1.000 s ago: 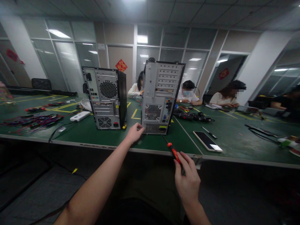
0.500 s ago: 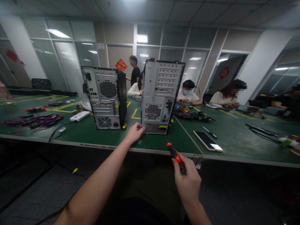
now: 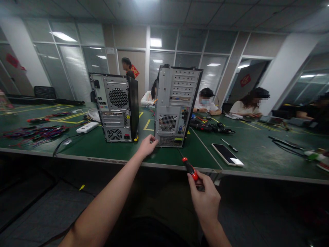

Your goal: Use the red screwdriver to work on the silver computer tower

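Observation:
My right hand (image 3: 205, 195) is closed around the handle end of a red-and-black screwdriver (image 3: 189, 167). The shaft points up and left, its tip at the bottom edge of the right-hand computer tower (image 3: 168, 103). That tower stands upright, its grey rear panel with slots, ports and vents facing me. At its lower left corner my left hand (image 3: 147, 146) has bent fingers gripping the edge; the fingertips are partly hidden. A second computer tower (image 3: 115, 106), also upright and rear side towards me, stands to the left, apart from the left hand.
On the green table (image 3: 144, 158) a phone (image 3: 227, 155) and a pen-like tool (image 3: 229, 145) lie at right. To the left are a white power strip (image 3: 87, 127) and a tangle of thin wires (image 3: 38, 133). Black cables (image 3: 219, 128) lie behind the right tower. Several people sit or stand beyond.
The screwdriver's handle has shifted very slightly left, its tip staying at the tower's bottom edge. My left hand has not moved. A standing person in the background has moved left.

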The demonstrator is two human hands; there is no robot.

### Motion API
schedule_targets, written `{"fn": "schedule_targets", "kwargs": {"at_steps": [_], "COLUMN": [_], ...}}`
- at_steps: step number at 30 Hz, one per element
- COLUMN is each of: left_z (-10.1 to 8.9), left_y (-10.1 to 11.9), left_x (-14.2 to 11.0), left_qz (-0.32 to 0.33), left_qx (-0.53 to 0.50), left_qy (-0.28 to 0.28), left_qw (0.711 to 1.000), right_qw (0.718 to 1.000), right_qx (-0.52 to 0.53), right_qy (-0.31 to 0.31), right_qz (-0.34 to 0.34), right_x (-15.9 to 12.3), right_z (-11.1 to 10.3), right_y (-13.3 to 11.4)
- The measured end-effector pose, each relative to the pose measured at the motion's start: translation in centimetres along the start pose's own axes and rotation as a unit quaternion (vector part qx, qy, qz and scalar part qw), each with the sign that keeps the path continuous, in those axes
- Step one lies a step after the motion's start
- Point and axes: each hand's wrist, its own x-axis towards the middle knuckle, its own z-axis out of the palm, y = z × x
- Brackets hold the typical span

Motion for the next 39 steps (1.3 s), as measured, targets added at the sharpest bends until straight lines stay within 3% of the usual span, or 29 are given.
{"fn": "schedule_targets", "kwargs": {"at_steps": [9, 17, 27, 36, 39], "left_z": [-0.12, 0.0, -0.17, -0.17, -0.2], "left_y": [0.07, 0.3, 0.29, 0.49, 0.52], "left_x": [-0.08, -0.11, -0.16, -0.25, -0.27], "left_qz": [0.0, -0.002, 0.005, -0.001, -0.003], "left_qx": [0.012, 0.006, 0.014, 0.009, 0.01], "left_qy": [0.004, 0.006, 0.01, 0.001, 0.003], "left_qw": [1.0, 1.0, 1.0, 1.0, 1.0], "right_qw": [0.998, 1.0, 0.999, 0.998, 0.999], "right_qx": [-0.027, 0.002, -0.023, 0.004, 0.009], "right_qy": [-0.016, -0.005, -0.017, -0.006, -0.002], "right_qz": [-0.058, 0.026, -0.037, 0.055, 0.033], "right_x": [-0.16, -0.02, -0.37, 0.01, -0.11], "right_z": [0.3, 0.11, 0.4, 0.16, 0.18], "right_y": [0.32, 0.18, 0.29, -0.03, 0.13]}}
